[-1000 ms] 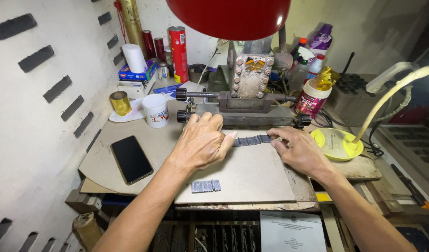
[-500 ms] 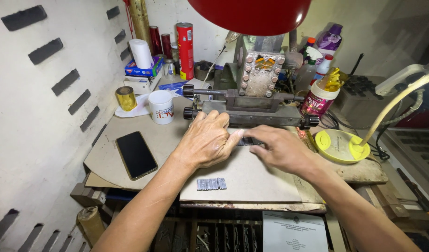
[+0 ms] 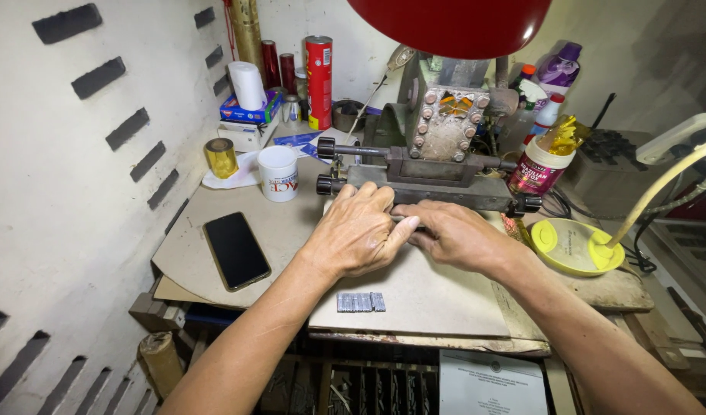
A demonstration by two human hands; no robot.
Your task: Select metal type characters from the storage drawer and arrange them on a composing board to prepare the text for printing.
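Note:
My left hand [image 3: 357, 230] and my right hand [image 3: 454, 234] lie side by side on a grey board [image 3: 437, 300], fingertips meeting just in front of the dark metal clamp bar of a bench machine [image 3: 430, 180]. Both hands close over a short dark row of metal pieces [image 3: 411, 224]; only a sliver of it shows between the fingers. A second, lighter row of small metal pieces [image 3: 361, 302] lies loose on the board, near its front edge and below my left wrist.
A black phone [image 3: 236, 250] lies left of the board. A white cup [image 3: 278, 173], a gold tape roll [image 3: 220, 157] and a red can [image 3: 318, 73] stand at the back left. A jar [image 3: 539, 165] and a yellow lamp base [image 3: 576, 246] sit right. A red lampshade [image 3: 453, 23] hangs overhead.
My hands have drawn together and moved up towards the clamp bar. The dark row of pieces, stretched openly between them before, is now mostly covered by my fingers.

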